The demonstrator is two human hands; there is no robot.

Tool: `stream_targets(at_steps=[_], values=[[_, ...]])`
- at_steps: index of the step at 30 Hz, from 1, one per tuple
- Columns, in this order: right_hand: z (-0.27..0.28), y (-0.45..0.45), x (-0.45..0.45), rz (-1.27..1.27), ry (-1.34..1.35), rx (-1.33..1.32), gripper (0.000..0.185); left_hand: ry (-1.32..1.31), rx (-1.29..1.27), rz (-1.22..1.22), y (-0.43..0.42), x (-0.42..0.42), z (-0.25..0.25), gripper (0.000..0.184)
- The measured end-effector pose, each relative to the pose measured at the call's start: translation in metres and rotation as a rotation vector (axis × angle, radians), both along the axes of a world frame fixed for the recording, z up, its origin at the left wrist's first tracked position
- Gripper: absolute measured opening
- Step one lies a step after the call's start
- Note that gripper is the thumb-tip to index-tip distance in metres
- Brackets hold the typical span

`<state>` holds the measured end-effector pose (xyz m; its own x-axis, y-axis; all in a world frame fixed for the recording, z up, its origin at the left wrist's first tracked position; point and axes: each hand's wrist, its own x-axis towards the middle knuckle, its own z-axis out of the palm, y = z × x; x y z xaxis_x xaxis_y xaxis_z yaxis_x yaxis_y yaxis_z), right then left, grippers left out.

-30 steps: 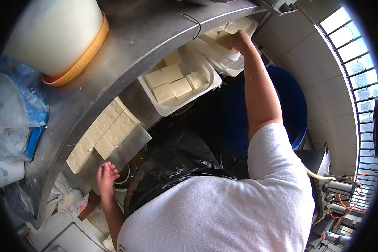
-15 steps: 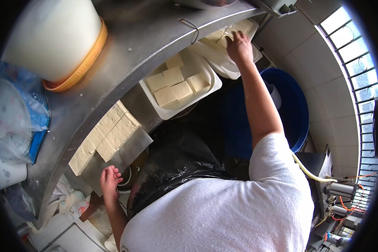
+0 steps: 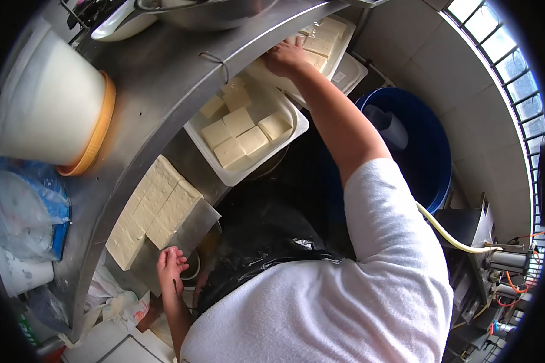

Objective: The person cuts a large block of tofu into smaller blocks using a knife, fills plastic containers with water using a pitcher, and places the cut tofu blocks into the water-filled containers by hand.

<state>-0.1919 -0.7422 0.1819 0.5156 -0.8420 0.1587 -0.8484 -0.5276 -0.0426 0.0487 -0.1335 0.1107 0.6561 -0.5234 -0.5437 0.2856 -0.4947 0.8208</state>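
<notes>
My right hand [image 3: 286, 55] reaches to the upper middle with its fingers curled on a pale translucent plastic sheet [image 3: 261, 74] at the side of the far white tub [image 3: 343, 42]. Blocks of tofu [image 3: 321, 41] show in that tub, beside the hand. Palm up and fingers loosely bent, my left hand [image 3: 172, 265] hangs by the near end of a metal sheet [image 3: 191, 228]; I see nothing in it. On that sheet lies a slab of tofu [image 3: 151, 206] cut into blocks. Between the hands, a nearer white tub [image 3: 236, 176] holds several tofu blocks [image 3: 237, 122] in liquid.
A curved steel counter [image 3: 157, 91] runs along the left, bearing a white bucket with an orange rim [image 3: 60, 103] and blue plastic bags [image 3: 33, 196]. A metal bowl [image 3: 215, 15] stands at the top. A blue barrel [image 3: 439, 151] and yellow hose [image 3: 448, 236] are at the right.
My right hand has moved left with the plastic sheet, exposing more tofu in the far tub. My left hand stays near the metal sheet. The view has shifted slightly.
</notes>
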Motion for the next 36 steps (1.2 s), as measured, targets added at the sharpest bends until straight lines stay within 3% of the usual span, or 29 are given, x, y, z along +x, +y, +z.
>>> stream_targets(at_steps=[2, 6, 11, 14, 16, 18, 20, 24, 26, 30, 31, 33, 36], values=[[0.005, -0.001, 0.008, 0.068, -0.009, 0.136, 0.069, -0.024, 0.001, -0.015, -0.005, -0.002, 0.004, 0.030], [0.022, 0.009, 0.009, 0.007, 0.107, 0.189, 0.070, -0.018, -0.027, 0.011, 0.001, -0.002, 0.003, 0.029], [0.013, 0.013, 0.008, 0.039, 0.037, 0.160, 0.065, -0.031, 0.005, 0.021, 0.013, -0.002, -0.009, 0.029], [0.009, 0.043, 0.016, 0.190, -0.179, -0.038, 0.055, -0.061, 0.027, 0.052, 0.017, 0.002, -0.013, 0.029], [0.000, 0.096, 0.021, 0.354, -0.504, -0.208, 0.032, -0.093, 0.048, 0.107, 0.027, 0.011, -0.025, 0.028], [-0.020, 0.162, 0.031, 0.552, -0.580, -0.145, 0.029, -0.109, 0.076, 0.155, 0.038, 0.018, -0.035, 0.028], [-0.040, 0.230, 0.043, 0.542, -0.461, 0.165, 0.032, -0.150, 0.146, 0.122, 0.049, 0.024, -0.040, 0.029], [-0.074, 0.293, 0.070, 0.594, -0.220, 0.245, 0.051, 0.009, 0.260, 0.242, 0.077, 0.030, -0.063, 0.034], [-0.083, 0.305, 0.077, 0.419, -0.186, 0.226, 0.060, 0.366, 0.173, 0.384, 0.097, 0.035, -0.089, 0.043], [-0.097, 0.308, 0.077, 0.360, -0.135, 0.249, 0.059, 0.654, 0.008, 0.642, 0.109, 0.030, -0.106, 0.042], [-0.096, 0.306, 0.079, 0.370, -0.129, 0.253, 0.058, 0.659, 0.003, 0.651, 0.112, 0.032, -0.116, 0.042], [-0.099, 0.306, 0.077, 0.395, -0.127, 0.235, 0.057, 0.645, -0.423, 0.674, 0.118, 0.034, -0.134, 0.038], [-0.104, 0.305, 0.075, 0.442, -0.155, 0.180, 0.054, 0.549, -0.479, 0.743, 0.118, 0.044, -0.144, 0.035]])
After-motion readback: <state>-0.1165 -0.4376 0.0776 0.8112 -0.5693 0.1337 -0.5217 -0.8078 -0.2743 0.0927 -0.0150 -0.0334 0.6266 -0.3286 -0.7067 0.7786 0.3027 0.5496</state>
